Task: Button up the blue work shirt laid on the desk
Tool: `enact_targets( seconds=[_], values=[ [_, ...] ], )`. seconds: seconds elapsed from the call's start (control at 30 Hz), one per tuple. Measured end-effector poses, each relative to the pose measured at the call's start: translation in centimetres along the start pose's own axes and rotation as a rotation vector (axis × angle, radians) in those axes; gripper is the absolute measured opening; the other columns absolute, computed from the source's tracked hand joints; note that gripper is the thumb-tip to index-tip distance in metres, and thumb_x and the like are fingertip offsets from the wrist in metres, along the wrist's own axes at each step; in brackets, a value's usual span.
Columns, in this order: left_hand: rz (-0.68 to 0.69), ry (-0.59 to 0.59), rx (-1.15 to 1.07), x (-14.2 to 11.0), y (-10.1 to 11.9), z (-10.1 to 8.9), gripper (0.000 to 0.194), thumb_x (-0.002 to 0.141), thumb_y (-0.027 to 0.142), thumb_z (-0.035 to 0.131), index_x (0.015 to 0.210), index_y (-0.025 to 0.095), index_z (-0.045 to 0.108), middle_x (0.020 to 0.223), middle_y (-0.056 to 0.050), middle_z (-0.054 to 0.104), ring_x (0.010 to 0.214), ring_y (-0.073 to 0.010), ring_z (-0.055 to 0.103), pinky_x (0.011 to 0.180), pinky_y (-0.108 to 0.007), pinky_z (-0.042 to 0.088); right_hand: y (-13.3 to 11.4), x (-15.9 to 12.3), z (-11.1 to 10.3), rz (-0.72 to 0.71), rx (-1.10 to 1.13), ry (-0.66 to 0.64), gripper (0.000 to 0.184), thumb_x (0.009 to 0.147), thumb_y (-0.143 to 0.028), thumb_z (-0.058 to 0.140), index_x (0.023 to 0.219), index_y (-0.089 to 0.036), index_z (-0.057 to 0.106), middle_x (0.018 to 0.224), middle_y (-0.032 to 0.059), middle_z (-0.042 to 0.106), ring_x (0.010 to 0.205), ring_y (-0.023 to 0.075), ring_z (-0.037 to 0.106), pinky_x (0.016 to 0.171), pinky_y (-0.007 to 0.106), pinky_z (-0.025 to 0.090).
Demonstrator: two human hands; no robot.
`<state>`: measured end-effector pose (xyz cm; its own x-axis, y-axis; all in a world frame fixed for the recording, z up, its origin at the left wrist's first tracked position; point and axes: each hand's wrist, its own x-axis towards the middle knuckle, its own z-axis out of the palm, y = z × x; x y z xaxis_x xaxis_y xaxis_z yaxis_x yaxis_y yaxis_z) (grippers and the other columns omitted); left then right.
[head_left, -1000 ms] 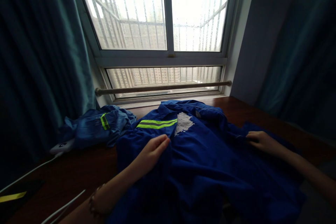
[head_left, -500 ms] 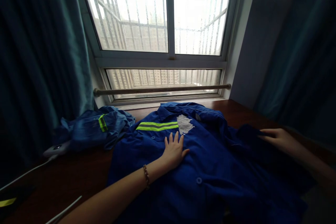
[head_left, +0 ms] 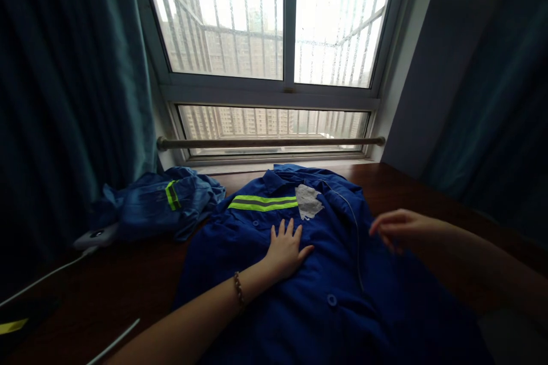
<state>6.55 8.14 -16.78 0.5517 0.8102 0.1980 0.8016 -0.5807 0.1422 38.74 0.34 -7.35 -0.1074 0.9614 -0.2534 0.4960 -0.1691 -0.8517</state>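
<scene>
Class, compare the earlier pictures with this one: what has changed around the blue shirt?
The left hand, closed earlier, now lies spread flat on the blue shirt. The right hand moved outward, then back inward; whether it grips cloth is unclear. The shirt's pale trim now runs towards the viewer. The bundle at left stayed put.

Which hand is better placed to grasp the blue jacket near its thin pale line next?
Probably the right hand: its curled fingers are closer to the thin pale line. The left hand is spread flat on the blue jacket.
</scene>
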Motion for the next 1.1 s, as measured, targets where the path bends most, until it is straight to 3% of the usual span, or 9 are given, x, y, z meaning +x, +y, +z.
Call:
enact_targets(
  seconds=[0.1,0.23,0.43,0.6,0.67,0.73,0.83,0.9,1.1],
  values=[
    [0.004,-0.011,-0.019,-0.1,-0.2,0.0,0.073,0.079,0.066,0.017,0.131,0.018,0.036,0.138,-0.015,0.029,0.127,-0.037,0.018,0.099,-0.058,0.012,-0.3,6.9,-0.2,0.233,0.16,0.367,0.039,0.073,-0.048,0.059,0.094,-0.015,0.056,0.079,0.0081,0.062,0.064,0.015,0.06,0.054,0.025,0.05],
    [0.007,-0.058,-0.051,0.1,-1.0,-0.3,0.079,0.075,0.071,0.017,0.134,0.02,0.031,0.141,-0.014,0.023,0.128,-0.0385,0.013,0.097,-0.061,0.01,0.1,13.1,0.3,0.263,0.062,0.436,0.036,0.068,-0.041,0.066,0.083,-0.01,0.06,0.069,0.0109,0.063,0.062,0.0194,0.061,0.053,0.029,0.051],
    [0.019,-0.106,-0.071,0.8,-2.6,-0.7,0.086,0.07,0.076,0.02,0.135,0.022,0.027,0.143,-0.012,0.019,0.129,-0.039,0.009,0.096,-0.064,0.006,-2.4,16.3,-0.9,0.196,-0.19,0.732,0.022,0.069,-0.02,0.061,0.084,-0.004,0.063,0.08,0.0199,0.064,0.09,0.0335,0.058,0.073,0.039,0.048],
    [0.033,-0.089,-0.065,0.8,-2.9,-0.5,0.083,0.072,0.075,0.019,0.135,0.022,0.027,0.143,-0.012,0.019,0.128,-0.0396,0.009,0.097,-0.063,0.006,-8.6,17.7,-1.4,0.015,-0.395,0.959,0.031,0.081,-0.021,0.044,0.101,-0.006,0.062,0.113,0.0229,0.053,0.113,0.0386,0.041,0.093,0.048,0.03],
    [0.037,-0.085,-0.065,0.7,-2.9,-0.5,0.082,0.072,0.074,0.02,0.135,0.022,0.026,0.143,-0.013,0.02,0.128,-0.0394,0.01,0.097,-0.063,0.006,-11.6,17.6,0.8,-0.179,-0.473,0.916,0.035,0.085,-0.024,0.038,0.108,-0.008,0.059,0.113,0.0187,0.054,0.111,0.0348,0.043,0.093,0.046,0.03],
    [0.039,-0.076,-0.062,0.6,-2.8,-0.6,0.081,0.073,0.073,0.021,0.136,0.022,0.026,0.142,-0.012,0.02,0.128,-0.0395,0.01,0.097,-0.063,0.008,-14.0,16.9,4.2,-0.386,-0.526,0.663,0.035,0.085,-0.03,0.04,0.108,-0.011,0.06,0.103,0.0117,0.061,0.1,0.0273,0.052,0.087,0.036,0.038],
    [0.06,-0.064,-0.041,0.4,-2.7,-0.9,0.074,0.076,0.069,0.024,0.134,0.023,0.031,0.139,-0.012,0.028,0.127,-0.039,0.015,0.097,-0.063,0.008,-15.1,15.1,9.8,-0.646,-0.614,-0.118,0.039,0.076,-0.034,0.057,0.113,-0.021,0.057,0.093,-0.0007,0.065,0.084,0.0168,0.058,0.075,0.023,0.043],
    [0.084,-0.058,-0.028,0.3,-2.6,-1.1,0.068,0.078,0.066,0.025,0.131,0.024,0.035,0.135,-0.011,0.035,0.126,-0.0377,0.019,0.097,-0.062,0.007,-14.2,14.2,12.3,-0.713,-0.72,-0.379,0.035,0.075,-0.032,0.058,0.108,-0.021,0.06,0.092,-0.0006,0.065,0.082,0.0156,0.058,0.075,0.022,0.043],
    [0.079,-0.045,-0.059,0.1,-2.7,-1.1,0.072,0.077,0.068,0.025,0.134,0.025,0.028,0.138,-0.01,0.031,0.126,-0.0363,0.017,0.098,-0.061,0.007,-8.0,15.8,11.8,-0.355,-0.788,0.3,0.049,0.067,-0.032,0.065,0.111,-0.012,0.054,0.109,0.0171,0.055,0.097,0.03,0.052,0.081,0.037,0.04]
  ],
)
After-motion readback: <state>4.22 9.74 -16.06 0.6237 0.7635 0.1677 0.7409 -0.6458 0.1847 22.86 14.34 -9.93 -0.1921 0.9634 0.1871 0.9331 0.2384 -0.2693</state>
